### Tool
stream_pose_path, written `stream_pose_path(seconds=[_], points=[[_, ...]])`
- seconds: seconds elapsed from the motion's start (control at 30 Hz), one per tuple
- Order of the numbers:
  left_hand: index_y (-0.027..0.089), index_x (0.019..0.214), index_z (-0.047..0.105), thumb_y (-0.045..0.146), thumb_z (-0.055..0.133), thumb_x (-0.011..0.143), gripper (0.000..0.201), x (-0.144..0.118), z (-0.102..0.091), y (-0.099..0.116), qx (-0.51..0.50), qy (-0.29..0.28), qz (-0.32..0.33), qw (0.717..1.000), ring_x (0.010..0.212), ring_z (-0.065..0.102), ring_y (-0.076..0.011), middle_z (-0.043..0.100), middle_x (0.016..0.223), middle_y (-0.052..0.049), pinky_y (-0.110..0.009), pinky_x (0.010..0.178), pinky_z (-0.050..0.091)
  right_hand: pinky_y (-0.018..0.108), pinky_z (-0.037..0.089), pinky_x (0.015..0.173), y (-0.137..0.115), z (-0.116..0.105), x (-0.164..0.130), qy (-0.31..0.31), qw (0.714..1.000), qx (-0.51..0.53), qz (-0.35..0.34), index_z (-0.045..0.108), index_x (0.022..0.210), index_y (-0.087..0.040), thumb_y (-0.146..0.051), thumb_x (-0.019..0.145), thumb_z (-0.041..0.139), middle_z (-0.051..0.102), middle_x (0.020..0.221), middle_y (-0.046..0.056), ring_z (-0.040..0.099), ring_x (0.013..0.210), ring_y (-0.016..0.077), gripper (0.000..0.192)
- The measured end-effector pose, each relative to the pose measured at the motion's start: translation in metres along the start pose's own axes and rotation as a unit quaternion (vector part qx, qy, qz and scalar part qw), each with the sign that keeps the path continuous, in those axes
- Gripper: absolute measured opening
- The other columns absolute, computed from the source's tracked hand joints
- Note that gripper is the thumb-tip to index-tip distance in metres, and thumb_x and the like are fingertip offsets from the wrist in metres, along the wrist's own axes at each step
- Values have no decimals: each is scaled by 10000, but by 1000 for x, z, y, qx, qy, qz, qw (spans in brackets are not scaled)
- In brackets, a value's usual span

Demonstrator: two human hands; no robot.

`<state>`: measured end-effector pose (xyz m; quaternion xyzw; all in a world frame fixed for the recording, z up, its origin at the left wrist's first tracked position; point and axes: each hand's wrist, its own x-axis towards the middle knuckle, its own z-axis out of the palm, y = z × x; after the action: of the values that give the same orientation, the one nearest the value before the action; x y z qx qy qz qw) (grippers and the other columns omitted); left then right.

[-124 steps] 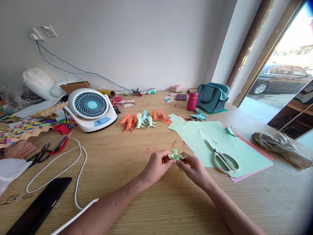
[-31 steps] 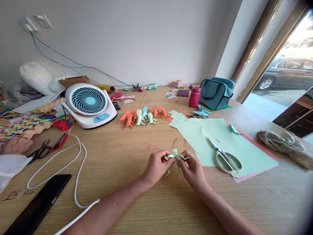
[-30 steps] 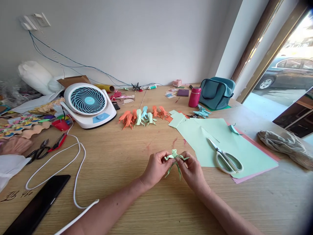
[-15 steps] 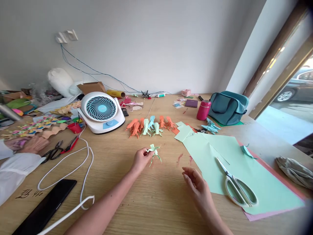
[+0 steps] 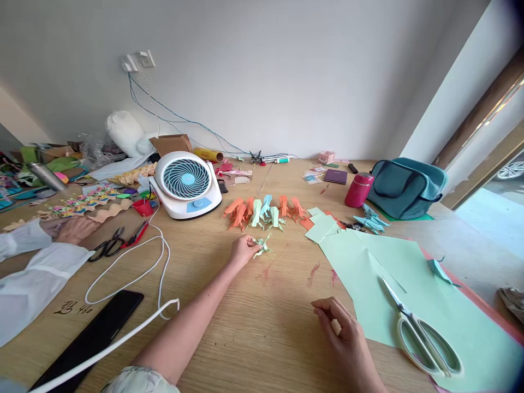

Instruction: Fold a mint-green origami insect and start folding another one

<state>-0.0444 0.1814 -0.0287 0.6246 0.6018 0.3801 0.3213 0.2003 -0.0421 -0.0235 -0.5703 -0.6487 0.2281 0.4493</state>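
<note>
— Near the row of folded paper figures (image 5: 264, 210), what does the left hand (image 5: 242, 252) pinch?
— A green paper figure (image 5: 261, 244), low on the worktop (image 5: 245, 338), lining it up. Right hand (image 5: 341, 335) rests loosely curled, holding nothing.

I see a plain grey-white wall (image 5: 286, 71) behind a wide wooden table (image 5: 254, 338) with light grain. High on the wall at the left sits a white socket (image 5: 138, 59), and thin blue cables (image 5: 180, 120) hang down from it. At the right a brown door frame (image 5: 478, 109) stands open, and bright daylight comes in from outside.
</note>
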Motion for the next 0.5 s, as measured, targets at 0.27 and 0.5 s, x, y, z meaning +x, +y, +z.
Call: stream_pose_path(seconds=[0.27,0.5], points=[[202,871,572,214,631,791,100,-42,-11,1,31,65,70,995,607,611,-140,635,659,35,-246,641,448,259,483,632,2,1,2,-1,1000,-2,-4,626,963,-214,-293,980,480,629,810,28,605,702,164,166],[204,861,529,222,520,873,24,-103,-8,10,33,74,147,986,650,578,-126,614,751,11,-227,643,446,263,473,636,-4,2,0,7,1000,2,-15,623,937,-212,-283,985,464,623,811,32,604,717,169,181]])
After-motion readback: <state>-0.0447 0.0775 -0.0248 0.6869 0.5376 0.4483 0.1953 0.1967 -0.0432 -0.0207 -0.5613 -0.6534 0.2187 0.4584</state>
